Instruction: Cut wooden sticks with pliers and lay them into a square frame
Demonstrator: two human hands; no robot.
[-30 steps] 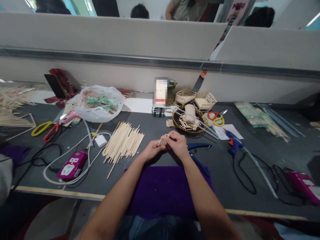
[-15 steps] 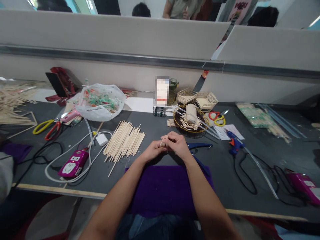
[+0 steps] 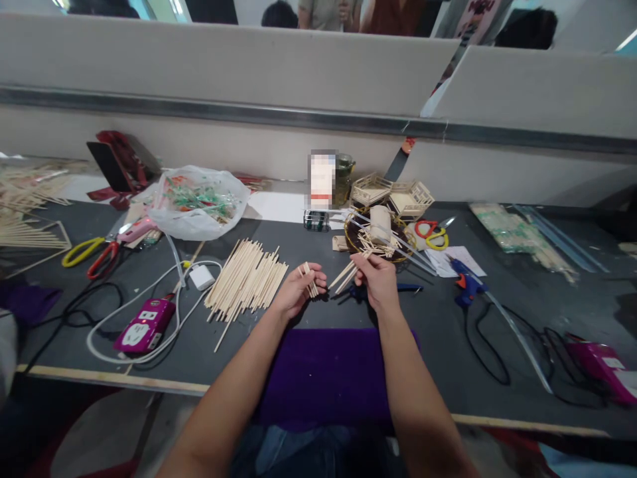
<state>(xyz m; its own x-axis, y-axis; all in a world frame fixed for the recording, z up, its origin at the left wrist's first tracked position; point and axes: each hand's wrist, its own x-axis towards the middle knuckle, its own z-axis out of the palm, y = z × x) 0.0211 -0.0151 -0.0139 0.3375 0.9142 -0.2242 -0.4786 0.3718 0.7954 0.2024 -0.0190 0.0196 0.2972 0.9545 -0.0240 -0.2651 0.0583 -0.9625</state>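
My left hand [image 3: 300, 290] is closed on a few short wooden sticks [image 3: 311, 284], pressed under the thumb. In my right hand [image 3: 377, 277] a few longer wooden sticks [image 3: 343, 277] are pinched, slanting down toward the left. The two hands are apart above the grey table. Just behind my right hand is a round basket [image 3: 351, 243] with short stick pieces and a pale cylinder [image 3: 380, 224] in it. Blue-handled pliers [image 3: 409, 288] lie partly hidden under my right hand. A pile of long sticks [image 3: 249, 279] lies left of my left hand.
A purple cloth [image 3: 326, 378] lies at the table's front edge. Left are a magenta power box [image 3: 146, 325], scissors [image 3: 105, 255] and a plastic bag [image 3: 199, 229]. To the right are a blue glue gun [image 3: 466, 282] with its cable, red-yellow scissors [image 3: 432, 234] and packaged sticks [image 3: 517, 236].
My hands were together over the small sticks and have now separated. My right hand has moved right and holds longer sticks, while the left has shifted slightly left with short ones.
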